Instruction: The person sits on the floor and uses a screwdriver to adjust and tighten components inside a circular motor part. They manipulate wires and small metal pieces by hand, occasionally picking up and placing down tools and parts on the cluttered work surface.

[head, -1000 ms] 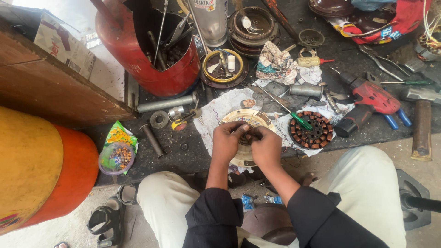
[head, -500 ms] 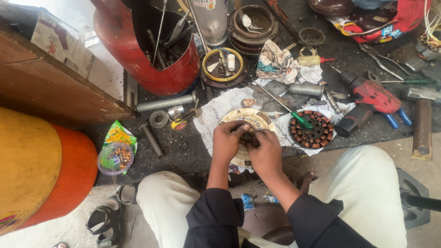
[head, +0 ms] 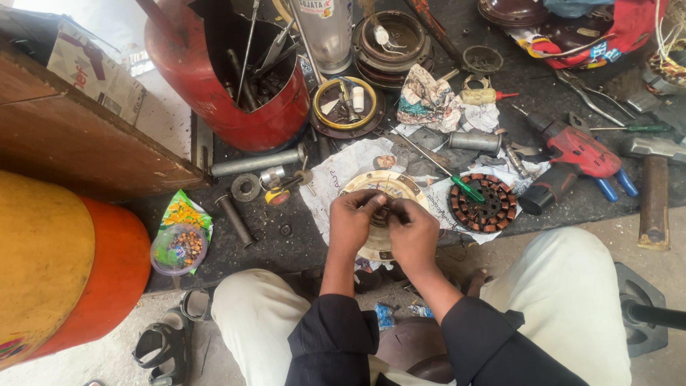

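Note:
A round cream-coloured metal motor cover (head: pixel 382 187) lies on newspaper (head: pixel 341 175) on the dark floor mat in front of me. Both hands meet over its centre. My left hand (head: pixel 351 220) and my right hand (head: pixel 413 234) pinch a small dark part (head: pixel 379 214) at the cover's hub; my fingers hide most of it. Just right of the cover lies a round stator with copper windings (head: pixel 487 204), with a green-handled screwdriver (head: pixel 464 187) resting across its edge.
A red cut-open cylinder (head: pixel 236 86) holds long tools at the back. A red power drill (head: pixel 572 154) and a hammer (head: pixel 654 193) lie at right. A steel pipe (head: pixel 257 161), a small snack bowl (head: pixel 179 246) and a yellow-orange drum (head: pixel 64 271) are at left.
Both hands stay over the cover's hub; the fingers have shifted slightly around the small part. The view has tilted a little.

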